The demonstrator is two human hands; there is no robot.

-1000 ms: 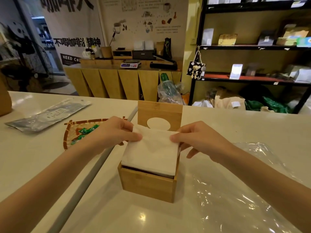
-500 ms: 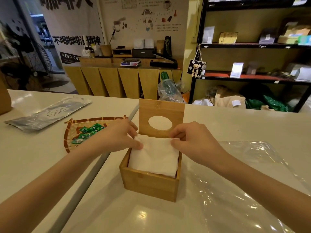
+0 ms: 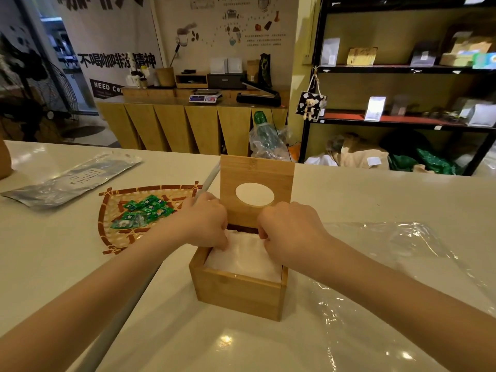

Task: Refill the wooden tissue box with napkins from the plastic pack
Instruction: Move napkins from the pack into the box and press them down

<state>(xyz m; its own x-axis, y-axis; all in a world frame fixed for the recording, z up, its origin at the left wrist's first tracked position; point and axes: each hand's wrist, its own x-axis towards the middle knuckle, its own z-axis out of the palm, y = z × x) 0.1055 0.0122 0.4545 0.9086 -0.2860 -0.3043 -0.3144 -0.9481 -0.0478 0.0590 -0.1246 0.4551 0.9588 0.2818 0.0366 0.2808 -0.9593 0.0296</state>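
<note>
The wooden tissue box stands on the white counter with its lid raised upright, an oval hole cut in it. A white stack of napkins lies inside, its top about level with the rim. My left hand presses on the stack's far left side with curled fingers. On the far right side, my right hand does the same. The fingertips of both are tucked into the box and hidden. The clear plastic pack lies flat and crumpled to the right of the box.
A woven bamboo tray with several green wrapped candies sits left of the box. A silver foil pouch lies farther left. A grey seam runs along the counter beside the box. Shelves stand beyond the counter's far edge.
The napkin stack has gone from tilted on the rim down into the box. Both hands followed it downward and curled in over its far edge.
</note>
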